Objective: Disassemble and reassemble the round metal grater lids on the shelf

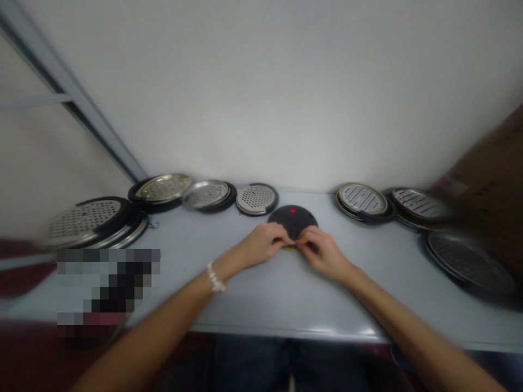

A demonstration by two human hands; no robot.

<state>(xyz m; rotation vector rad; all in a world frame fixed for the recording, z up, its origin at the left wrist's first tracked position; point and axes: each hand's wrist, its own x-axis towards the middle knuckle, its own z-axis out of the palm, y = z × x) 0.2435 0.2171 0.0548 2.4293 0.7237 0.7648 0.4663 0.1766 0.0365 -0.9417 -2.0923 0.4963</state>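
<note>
A dark round disc (292, 219) with a small red spot lies on the grey-white table in front of me. Both hands meet at its near edge. My left hand (265, 242), with a white beaded bracelet at the wrist, has its fingers pinched together at the edge. My right hand (321, 250) pinches there too, its fingertips close to the left ones. Whatever sits between the fingertips is too small to make out. A thin yellowish rim shows under the disc between the hands.
Round metal grater plates with black rims stand in stacks at the left (87, 218), back left (165, 188), back centre (256, 198), and right (363, 198). A darker round plate (469, 261) lies at the far right of the table (245, 305), near a brown box (490, 169).
</note>
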